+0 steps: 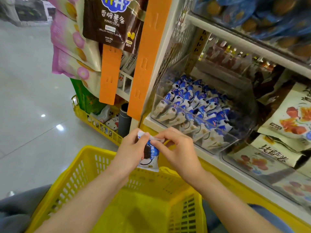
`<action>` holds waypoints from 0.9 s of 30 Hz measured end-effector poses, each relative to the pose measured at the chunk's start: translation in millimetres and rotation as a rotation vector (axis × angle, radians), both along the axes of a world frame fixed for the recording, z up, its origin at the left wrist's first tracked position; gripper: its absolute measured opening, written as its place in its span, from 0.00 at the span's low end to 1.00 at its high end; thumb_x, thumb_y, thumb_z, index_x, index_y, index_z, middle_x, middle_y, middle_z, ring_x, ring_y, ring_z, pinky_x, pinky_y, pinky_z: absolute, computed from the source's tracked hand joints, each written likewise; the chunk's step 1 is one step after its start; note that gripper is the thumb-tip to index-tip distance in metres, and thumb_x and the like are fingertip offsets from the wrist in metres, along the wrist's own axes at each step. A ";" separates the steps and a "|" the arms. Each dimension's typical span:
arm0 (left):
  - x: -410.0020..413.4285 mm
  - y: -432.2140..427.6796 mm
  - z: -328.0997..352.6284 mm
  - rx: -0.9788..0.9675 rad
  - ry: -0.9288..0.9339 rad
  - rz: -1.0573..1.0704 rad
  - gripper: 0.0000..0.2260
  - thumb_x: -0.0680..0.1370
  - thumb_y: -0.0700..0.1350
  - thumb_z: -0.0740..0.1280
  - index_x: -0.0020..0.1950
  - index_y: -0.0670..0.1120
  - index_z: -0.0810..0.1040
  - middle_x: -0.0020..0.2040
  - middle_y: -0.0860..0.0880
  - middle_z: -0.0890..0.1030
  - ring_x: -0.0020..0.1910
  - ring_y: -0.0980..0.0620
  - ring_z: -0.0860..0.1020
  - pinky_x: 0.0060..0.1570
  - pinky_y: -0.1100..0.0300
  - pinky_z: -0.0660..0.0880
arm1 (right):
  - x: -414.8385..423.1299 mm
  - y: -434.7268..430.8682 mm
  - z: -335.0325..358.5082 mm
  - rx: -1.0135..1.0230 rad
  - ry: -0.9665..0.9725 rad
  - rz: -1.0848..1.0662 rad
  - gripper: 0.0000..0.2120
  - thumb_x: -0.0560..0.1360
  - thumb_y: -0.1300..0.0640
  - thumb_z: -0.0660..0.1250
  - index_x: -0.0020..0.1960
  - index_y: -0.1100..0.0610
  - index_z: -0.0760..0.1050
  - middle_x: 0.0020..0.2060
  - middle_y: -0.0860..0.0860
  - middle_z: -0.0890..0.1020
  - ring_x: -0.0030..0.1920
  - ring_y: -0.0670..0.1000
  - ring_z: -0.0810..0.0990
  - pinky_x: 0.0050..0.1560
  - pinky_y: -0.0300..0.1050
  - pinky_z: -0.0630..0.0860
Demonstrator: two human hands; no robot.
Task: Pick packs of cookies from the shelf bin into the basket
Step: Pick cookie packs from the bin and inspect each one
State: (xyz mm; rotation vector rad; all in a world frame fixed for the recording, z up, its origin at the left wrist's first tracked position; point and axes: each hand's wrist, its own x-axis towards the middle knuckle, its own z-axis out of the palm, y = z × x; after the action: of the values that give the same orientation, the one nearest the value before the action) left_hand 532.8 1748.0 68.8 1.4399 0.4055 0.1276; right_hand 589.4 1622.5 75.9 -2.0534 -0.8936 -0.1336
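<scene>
A small blue-and-white cookie pack (149, 156) with a dark sandwich cookie printed on it hangs above the far rim of the yellow basket (79, 172). My left hand (133, 148) grips the pack from the left. My right hand (176, 147) pinches its top edge with thumb and forefinger. The basket's inside looks bare. To the upper right, a clear plastic shelf bin (217, 132) holds several more cookie packs (198, 101) of the same kind.
Bags with red fruit pictures (291, 118) fill the bins to the right. An orange strip (144, 61) and hanging snack bags (107, 21) stand left of the shelf. A lower yellow rack (94, 118) and grey floor (30, 98) lie to the left.
</scene>
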 end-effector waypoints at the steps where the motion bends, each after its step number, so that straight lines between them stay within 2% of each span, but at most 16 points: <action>1: 0.2 -0.7 -0.2 0.012 -0.002 -0.010 0.09 0.80 0.45 0.60 0.44 0.41 0.72 0.38 0.44 0.78 0.36 0.53 0.79 0.31 0.65 0.73 | -0.3 -2.0 -0.5 -0.032 -0.091 0.016 0.01 0.72 0.57 0.70 0.42 0.54 0.81 0.36 0.42 0.77 0.38 0.41 0.76 0.38 0.35 0.74; 3: 0.5 -2.7 0.4 -0.002 0.003 -0.030 0.10 0.80 0.45 0.59 0.42 0.42 0.73 0.36 0.45 0.77 0.32 0.59 0.78 0.28 0.69 0.72 | 0.7 -6.0 -0.8 -0.060 -0.189 0.040 0.03 0.72 0.57 0.69 0.44 0.56 0.81 0.38 0.47 0.78 0.38 0.43 0.76 0.38 0.37 0.75; 5: -0.1 -3.6 1.2 -0.089 0.027 -0.047 0.09 0.80 0.46 0.60 0.45 0.43 0.75 0.38 0.44 0.80 0.31 0.61 0.79 0.28 0.70 0.73 | 0.7 -7.4 0.8 -0.065 -0.209 0.033 0.03 0.73 0.57 0.69 0.44 0.56 0.81 0.39 0.47 0.79 0.39 0.43 0.77 0.39 0.36 0.75; 7: -1.7 -2.9 0.6 -0.162 0.067 -0.079 0.10 0.78 0.49 0.62 0.52 0.43 0.76 0.46 0.42 0.82 0.37 0.58 0.81 0.37 0.67 0.76 | 0.8 -6.8 0.2 -0.023 -0.126 -0.030 0.02 0.73 0.56 0.68 0.44 0.54 0.80 0.39 0.46 0.79 0.40 0.43 0.77 0.40 0.35 0.74; 9: -4.2 -2.0 -0.9 -0.125 0.096 -0.111 0.12 0.75 0.49 0.66 0.56 0.46 0.74 0.49 0.46 0.82 0.41 0.58 0.81 0.42 0.63 0.77 | 4.2 -6.2 0.5 0.076 0.082 -0.138 0.03 0.75 0.57 0.67 0.43 0.53 0.79 0.39 0.48 0.81 0.40 0.45 0.79 0.39 0.38 0.77; 10: -6.6 -2.0 -1.4 -0.114 0.097 -0.112 0.12 0.74 0.47 0.68 0.56 0.47 0.73 0.49 0.48 0.82 0.40 0.58 0.82 0.41 0.63 0.78 | 6.0 -5.5 1.2 0.155 0.241 -0.186 0.04 0.75 0.59 0.66 0.42 0.54 0.77 0.39 0.51 0.81 0.39 0.45 0.80 0.37 0.40 0.78; 13: -10.6 -0.4 -1.2 -0.157 0.039 -0.042 0.13 0.74 0.40 0.68 0.58 0.44 0.73 0.48 0.46 0.82 0.40 0.54 0.83 0.37 0.65 0.79 | 9.0 -3.3 3.1 0.391 0.698 -0.282 0.06 0.78 0.62 0.61 0.43 0.58 0.74 0.39 0.55 0.80 0.34 0.42 0.81 0.33 0.36 0.79; 15: -11.0 4.3 -1.5 -0.125 0.016 0.042 0.08 0.76 0.41 0.67 0.54 0.43 0.75 0.44 0.45 0.83 0.38 0.54 0.83 0.35 0.67 0.78 | 7.6 -2.7 1.9 0.404 0.850 -0.256 0.05 0.78 0.62 0.60 0.44 0.61 0.72 0.38 0.54 0.79 0.33 0.42 0.81 0.34 0.37 0.80; 17: -10.5 10.1 -3.2 -0.069 -0.003 0.127 0.03 0.77 0.42 0.65 0.48 0.44 0.77 0.40 0.46 0.82 0.36 0.55 0.83 0.32 0.68 0.77 | 4.1 -1.9 0.6 0.331 0.918 -0.178 0.02 0.78 0.64 0.59 0.49 0.62 0.70 0.38 0.54 0.80 0.33 0.44 0.81 0.35 0.37 0.80; 18: -10.0 12.1 -4.3 -0.047 -0.020 0.163 0.04 0.77 0.42 0.64 0.45 0.45 0.77 0.38 0.47 0.82 0.35 0.55 0.83 0.32 0.68 0.77 | 2.0 -1.7 0.4 0.273 0.942 -0.138 0.03 0.78 0.65 0.59 0.52 0.63 0.69 0.38 0.54 0.80 0.33 0.44 0.81 0.35 0.36 0.80; 21: -7.8 15.8 -5.7 -0.011 -0.052 0.250 0.09 0.78 0.40 0.63 0.38 0.45 0.75 0.36 0.47 0.81 0.35 0.54 0.81 0.33 0.67 0.78 | -4.5 -1.0 -1.4 -0.013 0.922 -0.031 0.14 0.76 0.67 0.63 0.60 0.62 0.66 0.49 0.57 0.81 0.41 0.47 0.80 0.43 0.39 0.78; 23: -6.1 16.0 -6.5 0.016 -0.066 0.281 0.10 0.77 0.38 0.62 0.36 0.46 0.74 0.35 0.48 0.81 0.36 0.56 0.81 0.32 0.68 0.77 | -7.2 -0.7 -3.8 -0.172 0.758 -0.022 0.23 0.72 0.63 0.69 0.63 0.57 0.64 0.57 0.52 0.76 0.52 0.45 0.76 0.50 0.37 0.74; 25: -5.6 15.9 -6.0 0.076 -0.086 0.280 0.11 0.77 0.38 0.62 0.36 0.47 0.74 0.34 0.53 0.81 0.37 0.58 0.81 0.33 0.69 0.77 | -7.9 0.0 -3.8 -0.195 0.564 -0.044 0.29 0.70 0.57 0.72 0.66 0.51 0.60 0.60 0.45 0.69 0.60 0.42 0.69 0.56 0.30 0.68; 27: -7.1 15.2 -4.9 0.175 -0.100 0.259 0.12 0.78 0.39 0.62 0.35 0.49 0.74 0.33 0.55 0.81 0.37 0.58 0.80 0.36 0.65 0.78 | -5.9 -0.1 -3.7 -0.150 0.451 -0.065 0.35 0.71 0.52 0.71 0.72 0.50 0.55 0.64 0.43 0.65 0.66 0.40 0.64 0.63 0.33 0.64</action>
State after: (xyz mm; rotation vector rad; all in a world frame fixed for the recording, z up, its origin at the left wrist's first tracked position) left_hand 525.7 1763.2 63.9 1.5406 0.5073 0.4519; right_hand 583.5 1622.3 72.2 -2.1289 -0.5688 0.3599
